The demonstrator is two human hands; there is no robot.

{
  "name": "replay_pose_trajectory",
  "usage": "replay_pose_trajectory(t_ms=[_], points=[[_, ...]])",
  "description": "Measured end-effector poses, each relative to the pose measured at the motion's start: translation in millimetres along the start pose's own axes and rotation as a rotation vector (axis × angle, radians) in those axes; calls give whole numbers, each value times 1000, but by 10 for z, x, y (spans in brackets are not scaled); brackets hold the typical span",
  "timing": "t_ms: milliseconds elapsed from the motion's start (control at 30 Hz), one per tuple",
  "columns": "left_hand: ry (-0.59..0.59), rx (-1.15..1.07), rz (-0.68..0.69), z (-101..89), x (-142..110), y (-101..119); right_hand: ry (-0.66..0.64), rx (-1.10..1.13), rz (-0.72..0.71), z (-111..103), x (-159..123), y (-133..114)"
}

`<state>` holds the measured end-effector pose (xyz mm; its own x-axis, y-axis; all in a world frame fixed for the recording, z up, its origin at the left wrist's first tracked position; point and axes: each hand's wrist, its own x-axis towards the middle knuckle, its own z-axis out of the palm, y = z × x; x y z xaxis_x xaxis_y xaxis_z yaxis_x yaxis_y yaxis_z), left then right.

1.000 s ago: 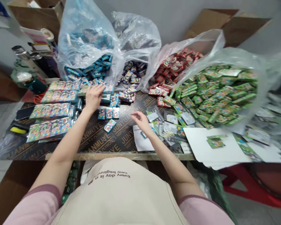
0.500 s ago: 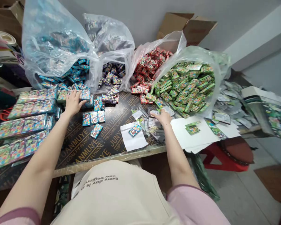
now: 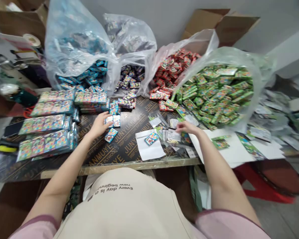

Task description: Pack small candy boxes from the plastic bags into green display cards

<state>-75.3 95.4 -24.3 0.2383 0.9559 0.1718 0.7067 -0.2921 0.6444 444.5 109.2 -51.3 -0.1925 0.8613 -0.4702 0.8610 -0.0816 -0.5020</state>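
Observation:
My left hand (image 3: pixel 98 126) is low over the table, fingers open and stretched out, its tips at a short row of small blue boxes (image 3: pixel 116 120). The fingers partly cover that row. Just in front lies a single blue box (image 3: pixel 111 135), tilted. My right hand (image 3: pixel 186 127) is closed, thumb and fingers together at the edge of a pile of clear plastic packets with white labels (image 3: pixel 173 135); what they pinch is too small to make out. Between the hands a blue box (image 3: pixel 151 138) rests on a sheet of white paper (image 3: pixel 149 154).
Wrapped four-box packs (image 3: pixel 43 142) are stacked at the left. Along the back stand plastic bags of blue boxes (image 3: pixel 94 74), purple boxes (image 3: pixel 131 78), red boxes (image 3: pixel 169 71) and green boxes (image 3: pixel 214 93). White sheets (image 3: pixel 229 156) lie at the right, above a red stool (image 3: pixel 266 186).
My left hand has moved from the wrapped packs toward me and right, to the blue boxes. My right hand stays by the packets, its fingers drawn closer together. The view has shifted left.

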Motion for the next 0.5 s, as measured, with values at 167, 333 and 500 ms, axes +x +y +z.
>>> replay_pose_trajectory(t_ms=[167,333,500], points=[[-46,-234,-90,22,-316,7,213,184,-68,-19,157,52],[-88,-678,-372,-28,-530,-43,596,311,-127,-103,245,-441],[-313,-1214,-609,76,-519,151,678,282,-526,10,122,-1765]])
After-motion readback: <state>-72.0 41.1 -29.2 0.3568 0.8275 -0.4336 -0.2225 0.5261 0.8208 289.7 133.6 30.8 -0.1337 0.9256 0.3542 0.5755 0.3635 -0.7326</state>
